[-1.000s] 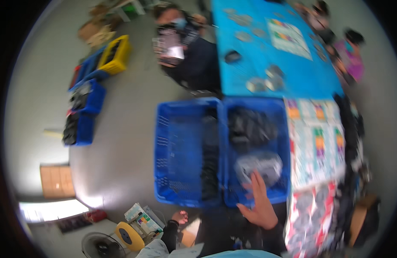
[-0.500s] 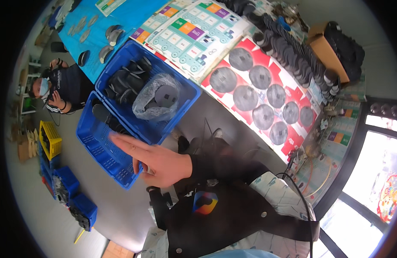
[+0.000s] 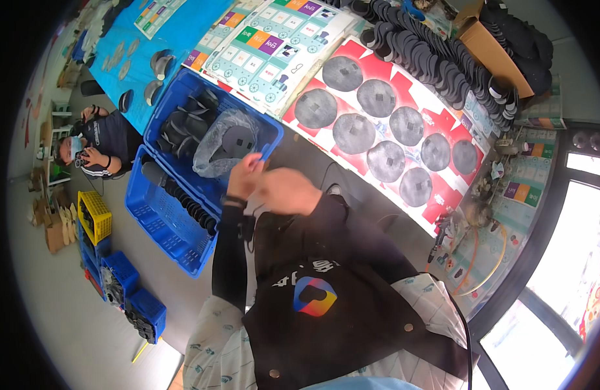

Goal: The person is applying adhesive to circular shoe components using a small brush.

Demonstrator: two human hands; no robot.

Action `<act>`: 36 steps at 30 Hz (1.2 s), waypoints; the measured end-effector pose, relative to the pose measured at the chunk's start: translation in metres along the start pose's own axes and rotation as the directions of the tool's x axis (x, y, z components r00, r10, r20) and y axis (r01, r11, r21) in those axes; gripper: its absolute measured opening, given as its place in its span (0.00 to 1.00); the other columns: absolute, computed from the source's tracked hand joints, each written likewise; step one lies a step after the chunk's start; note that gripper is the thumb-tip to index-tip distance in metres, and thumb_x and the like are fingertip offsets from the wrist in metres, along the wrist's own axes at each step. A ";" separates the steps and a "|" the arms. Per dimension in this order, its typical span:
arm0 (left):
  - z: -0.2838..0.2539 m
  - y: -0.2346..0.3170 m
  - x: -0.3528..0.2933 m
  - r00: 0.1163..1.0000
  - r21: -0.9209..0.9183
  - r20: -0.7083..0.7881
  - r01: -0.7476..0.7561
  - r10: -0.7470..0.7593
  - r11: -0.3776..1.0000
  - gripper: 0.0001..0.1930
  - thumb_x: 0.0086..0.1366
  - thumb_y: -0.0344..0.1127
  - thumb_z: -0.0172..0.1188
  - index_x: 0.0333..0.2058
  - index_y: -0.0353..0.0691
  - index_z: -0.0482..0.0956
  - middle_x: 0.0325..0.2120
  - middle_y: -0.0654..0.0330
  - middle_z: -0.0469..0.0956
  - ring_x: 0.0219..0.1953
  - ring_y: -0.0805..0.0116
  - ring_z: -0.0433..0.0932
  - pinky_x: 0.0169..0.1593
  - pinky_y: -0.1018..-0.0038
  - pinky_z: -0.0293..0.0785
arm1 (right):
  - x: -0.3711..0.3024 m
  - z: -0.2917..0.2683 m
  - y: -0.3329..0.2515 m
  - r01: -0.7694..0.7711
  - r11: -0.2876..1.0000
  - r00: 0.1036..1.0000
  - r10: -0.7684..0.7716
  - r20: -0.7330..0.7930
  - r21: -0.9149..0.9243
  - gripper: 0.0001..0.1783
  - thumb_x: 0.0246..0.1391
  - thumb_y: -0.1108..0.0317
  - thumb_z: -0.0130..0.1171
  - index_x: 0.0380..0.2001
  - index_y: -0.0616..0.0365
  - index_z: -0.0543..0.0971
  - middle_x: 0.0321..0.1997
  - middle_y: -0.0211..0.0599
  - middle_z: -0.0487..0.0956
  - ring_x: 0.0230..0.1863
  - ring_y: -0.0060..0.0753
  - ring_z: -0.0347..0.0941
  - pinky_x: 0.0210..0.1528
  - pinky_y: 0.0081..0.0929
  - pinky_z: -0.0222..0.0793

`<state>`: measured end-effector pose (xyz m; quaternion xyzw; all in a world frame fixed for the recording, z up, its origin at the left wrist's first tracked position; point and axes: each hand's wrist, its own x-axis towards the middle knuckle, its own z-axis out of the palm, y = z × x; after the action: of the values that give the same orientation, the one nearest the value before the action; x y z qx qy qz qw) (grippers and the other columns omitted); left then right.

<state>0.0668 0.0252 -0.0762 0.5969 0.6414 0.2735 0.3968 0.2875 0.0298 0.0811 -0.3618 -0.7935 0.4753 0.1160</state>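
- Blue crate [image 3: 270, 134], mid-left of frame, w/ clear bag [image 3: 207, 156] inside.
- L hand [image 3: 242, 179], frame ctr: fingers part-bent nr bag; hold, can't tell.
- R hand [image 3: 290, 192] beside, blurred: opening/hold, can't tell.
- Advise light touch, knuckles clear of crate rim.

Blue plastic crate [image 3: 205, 187]; glossy, crinkled clear bag [image 3: 212, 148]; matt grey discs [image 3: 353, 133]; cloth apron [image 3: 361, 312].

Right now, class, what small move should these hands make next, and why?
Probably ease the left hand toward the clear plastic bag in the blue basket: that hand appears nearer the bag than the blurred right hand, which partly overlaps it in view.
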 end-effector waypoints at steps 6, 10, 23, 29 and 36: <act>-0.018 0.043 0.111 0.993 0.061 -0.024 -0.117 0.118 0.991 0.10 0.65 0.35 0.62 0.43 0.41 0.82 0.33 0.48 0.85 0.37 0.49 0.85 0.40 0.61 0.80 | -0.021 0.055 0.150 -0.446 0.864 0.849 0.491 -0.195 0.233 0.21 0.59 0.64 0.59 0.54 0.62 0.79 0.47 0.54 0.84 0.46 0.47 0.82 0.48 0.40 0.76; 0.026 0.062 0.160 0.944 0.348 0.282 -0.266 0.170 0.899 0.24 0.56 0.46 0.67 0.48 0.40 0.80 0.45 0.43 0.78 0.55 0.42 0.75 0.58 0.48 0.71 | -0.063 0.063 0.179 -0.532 0.839 0.696 0.354 -0.624 -0.117 0.41 0.53 0.63 0.70 0.66 0.63 0.65 0.63 0.59 0.72 0.65 0.60 0.67 0.66 0.49 0.63; -0.135 0.054 0.173 0.992 0.270 -0.122 0.056 -0.023 0.961 0.56 0.61 0.59 0.69 0.76 0.40 0.46 0.73 0.40 0.53 0.75 0.37 0.50 0.67 0.28 0.51 | 0.051 0.013 0.130 -0.705 0.626 0.612 0.299 -0.732 -0.333 0.54 0.59 0.38 0.63 0.78 0.51 0.51 0.79 0.60 0.49 0.80 0.65 0.44 0.72 0.76 0.46; -0.225 0.239 0.164 0.790 -0.818 -0.023 0.337 0.613 -0.466 0.58 0.64 0.82 0.39 0.78 0.44 0.37 0.77 0.40 0.41 0.79 0.46 0.42 0.75 0.37 0.43 | 0.031 -0.034 0.093 0.061 0.280 0.765 0.604 -0.225 0.958 0.39 0.74 0.47 0.41 0.77 0.59 0.52 0.79 0.50 0.57 0.82 0.41 0.47 0.78 0.49 0.48; -0.168 0.297 0.115 0.569 -0.985 0.109 -0.049 0.815 0.166 0.68 0.55 0.79 0.57 0.74 0.33 0.34 0.72 0.35 0.47 0.76 0.45 0.50 0.72 0.48 0.57 | 0.033 -0.100 -0.004 -0.046 0.997 0.767 0.000 -0.641 -0.055 0.58 0.38 0.68 0.80 0.70 0.59 0.58 0.69 0.62 0.58 0.74 0.62 0.59 0.70 0.55 0.64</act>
<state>0.0925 0.2000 0.2380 0.4803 -0.0388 0.4706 0.7391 0.3148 0.1187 0.1310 -0.5156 -0.7175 0.2979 0.3614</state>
